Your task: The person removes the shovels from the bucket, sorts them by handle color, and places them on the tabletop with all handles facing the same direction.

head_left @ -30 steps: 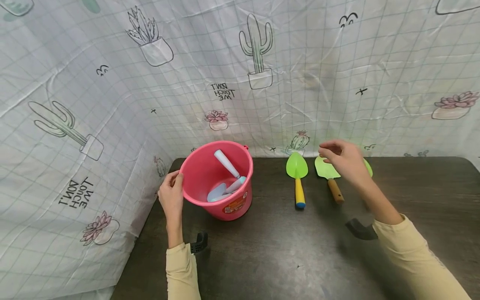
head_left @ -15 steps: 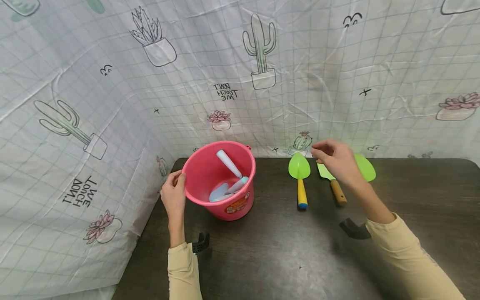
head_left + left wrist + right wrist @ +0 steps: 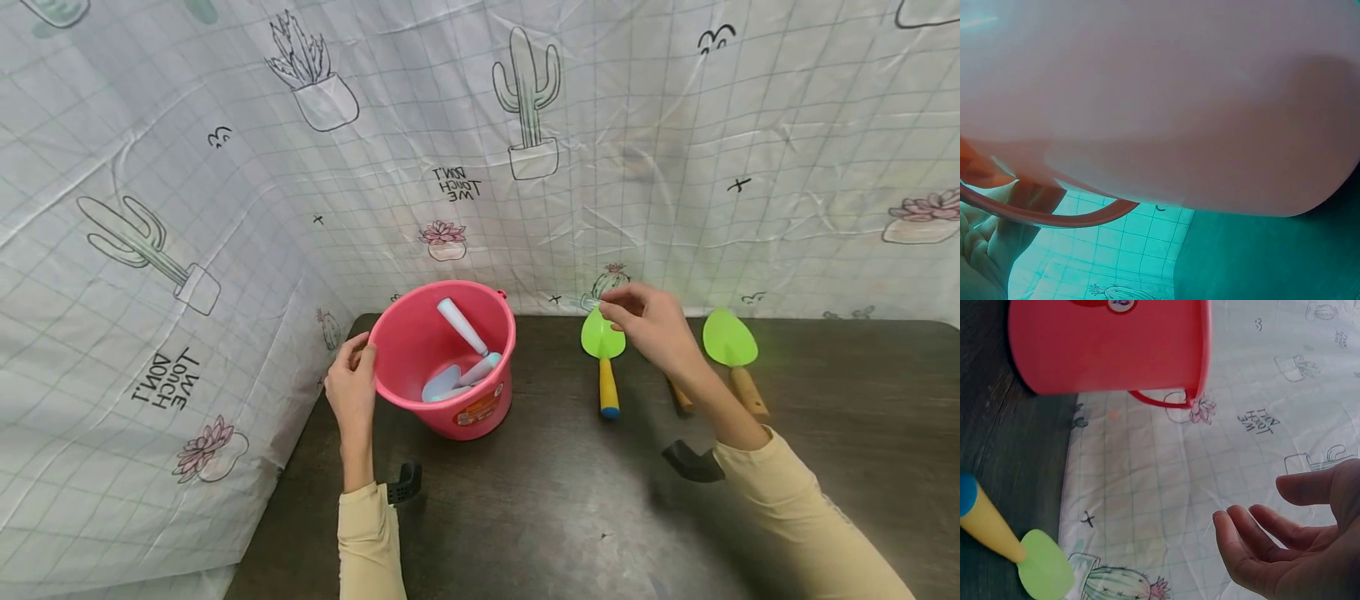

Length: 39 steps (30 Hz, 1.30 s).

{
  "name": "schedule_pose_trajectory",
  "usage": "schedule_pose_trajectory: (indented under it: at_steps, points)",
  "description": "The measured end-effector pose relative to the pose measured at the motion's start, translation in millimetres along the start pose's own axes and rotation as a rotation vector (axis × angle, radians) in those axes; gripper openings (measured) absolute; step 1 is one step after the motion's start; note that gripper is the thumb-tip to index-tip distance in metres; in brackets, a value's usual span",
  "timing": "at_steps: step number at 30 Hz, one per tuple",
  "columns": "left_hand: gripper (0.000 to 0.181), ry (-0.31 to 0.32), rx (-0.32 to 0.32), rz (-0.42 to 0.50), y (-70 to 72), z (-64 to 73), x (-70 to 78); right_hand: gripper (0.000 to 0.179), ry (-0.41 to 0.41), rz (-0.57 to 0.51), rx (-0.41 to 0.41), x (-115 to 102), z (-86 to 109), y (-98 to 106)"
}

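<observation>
A pink bucket (image 3: 472, 418) stands on the dark table, and my left hand (image 3: 352, 379) grips its rim on the left side. Inside lie several pale blue and white tools, one with a white handle (image 3: 462, 327) leaning up the wall. My right hand (image 3: 649, 323) hovers with loosely bent fingers and holds nothing. It partly overlaps the green blade of a yellow-handled trowel (image 3: 608, 386) in the head view. Behind that wrist, a second trowel (image 3: 681, 395) shows only its brown handle. The right wrist view shows the thumb and fingers (image 3: 1235, 540) apart, with the bucket beyond.
A third trowel (image 3: 731, 337), with a broad green blade and a wooden handle, lies right of my right forearm. A cactus-print curtain (image 3: 450, 108) hangs behind and left of the table (image 3: 540, 517). The bucket's thin red handle (image 3: 1079, 219) hangs at its side.
My right hand has moved left, from over the middle trowel to over the yellow-handled one, uncovering the rightmost trowel. The left hand keeps its grip on the bucket. The head view has shifted slightly.
</observation>
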<state>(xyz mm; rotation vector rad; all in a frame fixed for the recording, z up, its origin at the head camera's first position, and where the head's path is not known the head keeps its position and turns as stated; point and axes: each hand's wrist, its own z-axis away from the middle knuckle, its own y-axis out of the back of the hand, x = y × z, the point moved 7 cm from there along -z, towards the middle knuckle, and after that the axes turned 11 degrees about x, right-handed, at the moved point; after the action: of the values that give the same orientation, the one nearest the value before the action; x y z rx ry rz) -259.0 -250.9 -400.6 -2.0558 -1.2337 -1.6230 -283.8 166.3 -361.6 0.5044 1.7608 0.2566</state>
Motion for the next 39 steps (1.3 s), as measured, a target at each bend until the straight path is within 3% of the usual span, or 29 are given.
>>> schedule_pose_trajectory:
  at_steps: [7,20,39]
  points:
    - [0.031,-0.027,-0.002,0.006,-0.4,-2.5,-0.5,0.033,0.002,0.001,-0.001,-9.7,-1.7,-6.5]
    - [0.029,-0.002,0.015,0.0,-1.5,-4.2,-3.9,0.034,0.012,-0.03,-0.041,-27.4,-0.3,-25.7]
    - [0.029,-0.007,0.025,-0.013,-3.3,-7.9,-0.8,0.028,0.064,-0.067,-0.078,-46.5,4.1,-68.2]
